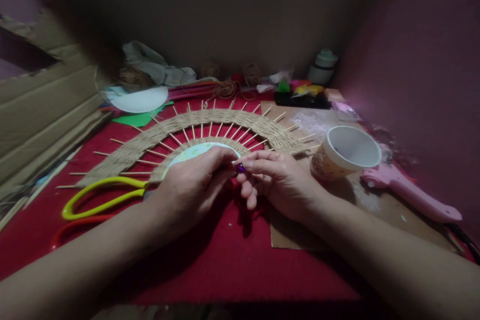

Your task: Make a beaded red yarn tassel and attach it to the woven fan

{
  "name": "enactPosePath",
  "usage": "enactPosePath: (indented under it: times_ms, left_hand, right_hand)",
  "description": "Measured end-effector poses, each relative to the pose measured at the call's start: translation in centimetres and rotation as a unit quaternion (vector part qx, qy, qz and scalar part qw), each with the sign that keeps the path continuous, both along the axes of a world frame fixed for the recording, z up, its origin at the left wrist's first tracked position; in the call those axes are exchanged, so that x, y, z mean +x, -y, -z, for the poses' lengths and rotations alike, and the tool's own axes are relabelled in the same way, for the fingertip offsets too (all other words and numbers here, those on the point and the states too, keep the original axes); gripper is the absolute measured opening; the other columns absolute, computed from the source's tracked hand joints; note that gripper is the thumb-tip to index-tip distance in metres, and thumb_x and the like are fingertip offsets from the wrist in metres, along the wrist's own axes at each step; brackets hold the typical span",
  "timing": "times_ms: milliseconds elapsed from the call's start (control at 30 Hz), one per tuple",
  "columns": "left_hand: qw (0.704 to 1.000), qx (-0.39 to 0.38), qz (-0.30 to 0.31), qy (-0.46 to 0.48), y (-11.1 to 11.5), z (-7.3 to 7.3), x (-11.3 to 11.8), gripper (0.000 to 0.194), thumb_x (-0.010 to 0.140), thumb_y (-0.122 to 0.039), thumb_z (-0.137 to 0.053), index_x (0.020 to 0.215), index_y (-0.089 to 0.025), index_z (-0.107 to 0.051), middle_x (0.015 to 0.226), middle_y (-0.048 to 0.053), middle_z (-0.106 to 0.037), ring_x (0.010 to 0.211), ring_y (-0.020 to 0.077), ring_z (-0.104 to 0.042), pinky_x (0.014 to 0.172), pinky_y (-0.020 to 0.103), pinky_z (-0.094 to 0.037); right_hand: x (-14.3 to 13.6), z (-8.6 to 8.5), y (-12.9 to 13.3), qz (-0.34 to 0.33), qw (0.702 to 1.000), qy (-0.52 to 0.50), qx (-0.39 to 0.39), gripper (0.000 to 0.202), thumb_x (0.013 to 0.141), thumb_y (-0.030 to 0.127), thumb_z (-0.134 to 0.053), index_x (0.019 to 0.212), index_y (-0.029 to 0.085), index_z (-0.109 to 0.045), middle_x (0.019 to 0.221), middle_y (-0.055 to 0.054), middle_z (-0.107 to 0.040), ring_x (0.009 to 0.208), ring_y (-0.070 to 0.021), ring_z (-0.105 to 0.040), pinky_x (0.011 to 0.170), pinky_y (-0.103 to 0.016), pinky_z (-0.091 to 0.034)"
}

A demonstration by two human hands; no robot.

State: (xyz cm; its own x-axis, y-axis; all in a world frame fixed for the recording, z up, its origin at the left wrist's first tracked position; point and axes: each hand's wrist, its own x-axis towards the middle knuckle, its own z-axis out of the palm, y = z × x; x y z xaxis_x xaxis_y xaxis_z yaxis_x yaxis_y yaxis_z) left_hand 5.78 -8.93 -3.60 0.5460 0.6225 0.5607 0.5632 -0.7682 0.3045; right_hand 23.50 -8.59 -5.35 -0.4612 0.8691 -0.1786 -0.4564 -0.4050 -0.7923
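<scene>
Right hand [288, 180], red tabletop [232, 270], mauve wall [420, 70]

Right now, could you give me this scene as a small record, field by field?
Right fingers: pinching a small shiny purple piece
Left fingers: close beside that piece; contact unclear
Farther off: woven arc crossed by thin sticks
Left side: yellow handle
Right side: patterned cup, pink tool
Work surface: red
</scene>
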Motion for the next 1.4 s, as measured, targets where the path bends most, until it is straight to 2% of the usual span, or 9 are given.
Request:
enactPosePath:
  times_ms: [267,567,1400]
  left_hand:
    - [0.999,0.042,0.001,-0.004,0.1,0.0,-0.1,0.008,0.092,-0.014,-0.049,0.091,-0.018,-0.056,0.078,0.002,-0.067,0.064,0.0125,-0.064,0.06,0.023,-0.052]
    - [0.997,0.066,-0.005,-0.045,-0.1,0.7,-0.5,0.01,0.093,-0.013,-0.048,0.095,-0.018,-0.056,0.083,0.003,-0.068,0.071,0.0127,-0.065,0.066,0.024,-0.052]
    - [0.998,0.018,-0.001,-0.064,0.0,0.7,-1.2,0.014,0.095,-0.017,-0.047,0.102,-0.024,-0.057,0.084,0.001,-0.068,0.071,0.0136,-0.064,0.069,0.028,-0.055]
  right_hand:
    - [0.0,-0.1,0.0,-0.005,1.0,0.005,0.0,0.007,0.075,0.017,-0.066,0.076,0.011,-0.062,0.062,-0.002,-0.064,0.046,-0.0116,-0.06,0.04,-0.022,-0.053]
    - [0.0,-0.1,0.0,-0.006,1.0,0.007,0.004,0.008,0.076,0.018,-0.065,0.078,0.012,-0.061,0.063,-0.001,-0.064,0.047,-0.0114,-0.06,0.041,-0.022,-0.052]
    - [0.0,-0.1,0.0,-0.012,1.0,0.017,0.002,0.01,0.075,0.019,-0.068,0.077,0.01,-0.064,0.063,-0.003,-0.065,0.045,-0.0116,-0.06,0.039,-0.021,-0.052]
